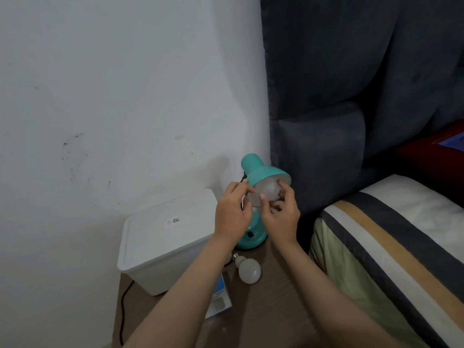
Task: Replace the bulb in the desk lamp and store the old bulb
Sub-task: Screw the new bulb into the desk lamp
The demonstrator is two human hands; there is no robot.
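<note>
A teal desk lamp (261, 170) stands on a brown bedside table (263, 305), its shade tilted toward me. A frosted white bulb (270, 189) sits inside the shade. My right hand (281, 217) has its fingers wrapped around this bulb. My left hand (232, 212) grips the left rim of the shade. A second white bulb (248, 270) lies loose on the table in front of the lamp's base (253, 237). A blue and white bulb box (219, 298) lies partly under my left forearm.
A white lidded plastic bin (163, 237) stands on the table's left side against the wall. A black cable (123, 310) hangs off the table's left edge. A bed with a striped cover (389, 247) and a dark blue headboard (351, 96) lies at the right.
</note>
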